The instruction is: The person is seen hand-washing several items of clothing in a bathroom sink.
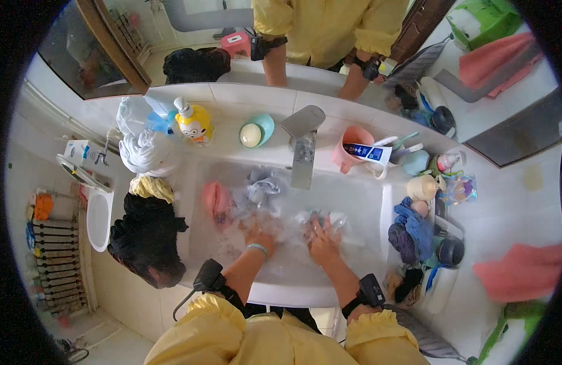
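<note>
Both my hands are in cloudy, soapy water in a white sink (281,293). My left hand (258,236), with a light blue band at the wrist, is partly under the suds, and its fingers are too blurred to read. Just beyond it floats a bunched grey-blue cloth (264,186). A pink-red item, perhaps cloth (217,204), lies to its left in the water. My right hand (322,241) has its fingers spread over a pale wet cloth (338,221), partly submerged. Above the basin stands a metal faucet (303,159).
On the left ledge lie black clothes (148,234), a yellow cloth (152,188) and white cloth (148,152). Behind the sink stand a yellow pump bottle (195,126), a soap dish (266,126) and a pink cup (349,145). Blue cloth (418,226) and jars crowd the right ledge.
</note>
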The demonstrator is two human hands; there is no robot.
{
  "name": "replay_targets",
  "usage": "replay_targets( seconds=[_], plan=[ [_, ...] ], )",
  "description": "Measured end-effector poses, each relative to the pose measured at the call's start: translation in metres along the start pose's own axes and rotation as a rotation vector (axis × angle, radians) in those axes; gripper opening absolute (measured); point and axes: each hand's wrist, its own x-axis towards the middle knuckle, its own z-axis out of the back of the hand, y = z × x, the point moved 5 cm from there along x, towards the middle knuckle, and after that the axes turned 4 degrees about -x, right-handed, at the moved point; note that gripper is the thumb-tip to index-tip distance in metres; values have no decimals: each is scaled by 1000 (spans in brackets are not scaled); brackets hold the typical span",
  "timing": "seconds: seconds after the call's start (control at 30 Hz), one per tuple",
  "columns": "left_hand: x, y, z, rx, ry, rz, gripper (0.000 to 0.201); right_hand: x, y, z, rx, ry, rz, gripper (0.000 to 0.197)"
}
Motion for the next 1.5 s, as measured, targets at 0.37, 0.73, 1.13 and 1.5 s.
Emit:
replay_targets(
  seconds=[0.37,0.73,1.13,1.5],
  plan=[
    [15,7,22,-346,9,-13,47,30,-31,30,191,119,-270,64],
    [-119,31,161,-976,-443,-441,19,-11,-28,64,422,32,-92,90],
    [-239,20,266,-1212,-464,-615,12,-38,108,167,502,-617,184,116],
    [-270,13,293,-1320,-418,-703,20,-33,142,158,549,-684,454,56]
  ],
)
